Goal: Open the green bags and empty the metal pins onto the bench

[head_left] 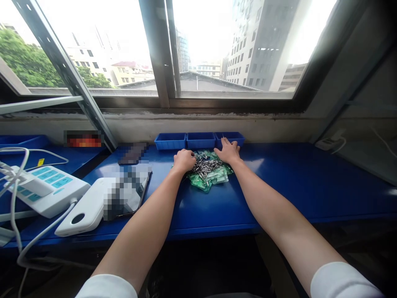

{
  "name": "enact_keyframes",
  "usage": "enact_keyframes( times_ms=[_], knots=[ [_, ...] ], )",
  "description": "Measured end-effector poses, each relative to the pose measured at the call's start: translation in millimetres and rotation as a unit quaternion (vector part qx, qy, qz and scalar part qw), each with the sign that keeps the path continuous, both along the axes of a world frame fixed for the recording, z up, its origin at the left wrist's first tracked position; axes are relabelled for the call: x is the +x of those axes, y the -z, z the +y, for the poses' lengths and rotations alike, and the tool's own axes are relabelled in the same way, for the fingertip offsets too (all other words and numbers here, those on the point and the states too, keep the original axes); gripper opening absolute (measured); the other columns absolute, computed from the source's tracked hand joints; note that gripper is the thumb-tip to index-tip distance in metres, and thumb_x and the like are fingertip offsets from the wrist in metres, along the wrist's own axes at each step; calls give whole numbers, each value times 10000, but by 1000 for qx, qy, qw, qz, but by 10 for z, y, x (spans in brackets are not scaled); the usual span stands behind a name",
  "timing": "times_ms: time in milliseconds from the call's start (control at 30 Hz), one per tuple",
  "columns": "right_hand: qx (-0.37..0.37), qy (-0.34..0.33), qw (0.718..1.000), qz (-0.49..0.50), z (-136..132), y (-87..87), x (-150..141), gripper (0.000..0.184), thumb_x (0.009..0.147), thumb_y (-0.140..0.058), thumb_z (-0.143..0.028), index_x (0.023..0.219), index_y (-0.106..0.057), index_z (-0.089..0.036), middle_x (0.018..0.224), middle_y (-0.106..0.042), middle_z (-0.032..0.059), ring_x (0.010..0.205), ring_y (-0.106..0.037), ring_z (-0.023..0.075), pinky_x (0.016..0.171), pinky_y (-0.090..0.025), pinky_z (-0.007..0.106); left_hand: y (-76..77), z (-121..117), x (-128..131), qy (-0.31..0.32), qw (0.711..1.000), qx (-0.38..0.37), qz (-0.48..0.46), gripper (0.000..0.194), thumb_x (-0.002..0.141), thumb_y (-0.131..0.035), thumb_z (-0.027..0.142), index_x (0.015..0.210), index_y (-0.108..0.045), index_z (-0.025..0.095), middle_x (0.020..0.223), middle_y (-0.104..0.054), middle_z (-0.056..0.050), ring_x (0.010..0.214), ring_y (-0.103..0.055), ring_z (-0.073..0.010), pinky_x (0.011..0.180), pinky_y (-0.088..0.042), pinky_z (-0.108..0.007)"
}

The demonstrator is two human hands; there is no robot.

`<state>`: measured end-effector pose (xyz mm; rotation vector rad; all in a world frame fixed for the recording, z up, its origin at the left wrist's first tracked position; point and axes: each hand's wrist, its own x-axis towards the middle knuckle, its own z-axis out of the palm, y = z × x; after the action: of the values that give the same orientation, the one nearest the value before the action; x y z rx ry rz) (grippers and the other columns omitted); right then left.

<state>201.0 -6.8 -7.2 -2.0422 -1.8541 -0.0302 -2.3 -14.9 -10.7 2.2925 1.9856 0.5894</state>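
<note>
A heap of small slim metal pieces (pixel 205 165) lies on crumpled green-tinted clear plastic bags (pixel 201 182) on the blue table. My left hand (pixel 185 160) rests at the left side of the heap with its fingers curled inward; what they hold, if anything, is hidden. My right hand (pixel 228 151) reaches over the front edge of the right blue bin (pixel 239 138), its thumb and fingers apart. A thin light sliver shows by its fingertips, too small to name. The middle blue bin (pixel 201 140) and left blue bin (pixel 170 143) stand beside it in a row.
Left of my arm lie a phone (pixel 136 198), a white rounded device (pixel 83 207) and a white power strip (pixel 51 186) with cables. A dark, blurred flat object (pixel 133 153) lies farther back. A metal post (pixel 70 70) rises at left before the window.
</note>
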Motion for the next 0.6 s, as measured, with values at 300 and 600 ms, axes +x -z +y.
enact_keyframes(
  times_ms=[300,600],
  knots=[
    [-19,7,999,30,42,16,30,746,798,-352,-608,1417,-274,-198,1522,-149,13,1211,-274,358,972,-295,474,-35,-25,11,15,1000,11,-13,310,746,-491,383,918,-709,244,1061,-628,-97,1000,-554,-286,844,-415,-392],
    [76,50,987,136,141,105,100,673,769,-488,-492,1355,-384,-178,1480,-250,96,1216,-295,360,966,-303,495,-48,-33,48,57,998,-21,6,280,731,-527,419,833,-722,246,1002,-674,-76,992,-564,-295,857,-401,-402]
  ],
)
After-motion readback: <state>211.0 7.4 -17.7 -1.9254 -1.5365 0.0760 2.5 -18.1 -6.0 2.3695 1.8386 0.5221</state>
